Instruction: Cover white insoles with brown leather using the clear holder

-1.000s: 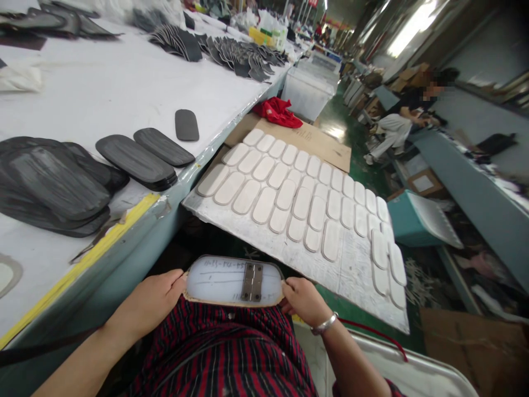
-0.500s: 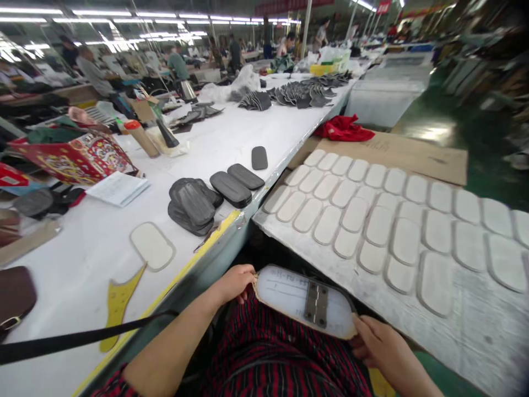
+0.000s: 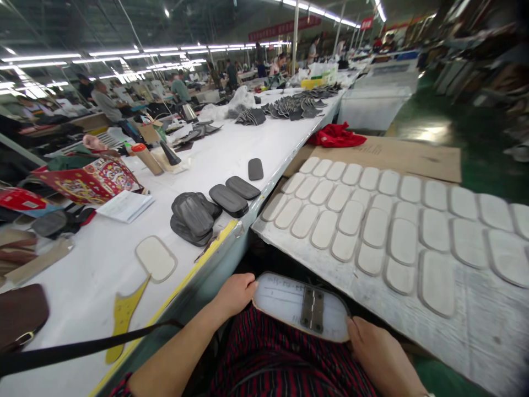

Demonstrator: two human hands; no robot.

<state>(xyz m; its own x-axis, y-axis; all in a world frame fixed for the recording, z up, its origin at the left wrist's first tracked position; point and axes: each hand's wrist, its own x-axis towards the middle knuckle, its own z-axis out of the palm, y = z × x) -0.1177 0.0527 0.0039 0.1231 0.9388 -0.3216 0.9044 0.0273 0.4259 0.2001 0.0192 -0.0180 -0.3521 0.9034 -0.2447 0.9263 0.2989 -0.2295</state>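
An oval board (image 3: 283, 300) with a whitish face, handwriting and a dark hinge-like metal plate (image 3: 313, 310) is held over my lap. My left hand (image 3: 238, 293) grips its left end, fingers closed on the rim. At the right end my right hand (image 3: 369, 343) pinches the edge. Rows of pale oval pieces with grey rims (image 3: 437, 282) lie on the board table (image 3: 479, 342) to the right. On the white table, dark oval pieces (image 3: 193, 215) are stacked near the edge, beside a single pale oval piece (image 3: 156, 259) and a yellow template (image 3: 124, 314).
A black strap (image 3: 99, 339) crosses the white table (image 3: 99, 264) at lower left, by a brown bag (image 3: 22, 314). Behind are a red patterned box (image 3: 95, 177), an orange-capped bottle (image 3: 147, 159) and a red cloth (image 3: 336, 135). People work in the background.
The view has tilted up slightly. My hands still hold the oval board, which sits a little lower and more level; my right hand has turned, its back now facing up more.
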